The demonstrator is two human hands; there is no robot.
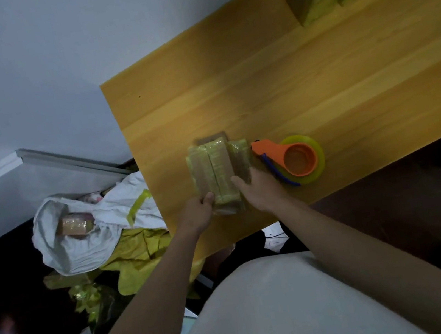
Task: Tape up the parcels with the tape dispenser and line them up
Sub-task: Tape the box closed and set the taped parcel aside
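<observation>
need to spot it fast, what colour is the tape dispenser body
Orange tape dispenser, with a yellow-green roll; head view.

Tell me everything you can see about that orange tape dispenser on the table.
The tape dispenser lies flat on the wooden table, just right of the parcel that both hands are on. It looks like orange plastic: a round hub, open in the middle, carrying a roll of yellow-green tape, and a tapering nose that points toward the parcel. A blue strip runs along its near edge. The right hand lies close beside it; whether they touch cannot be told.
</observation>
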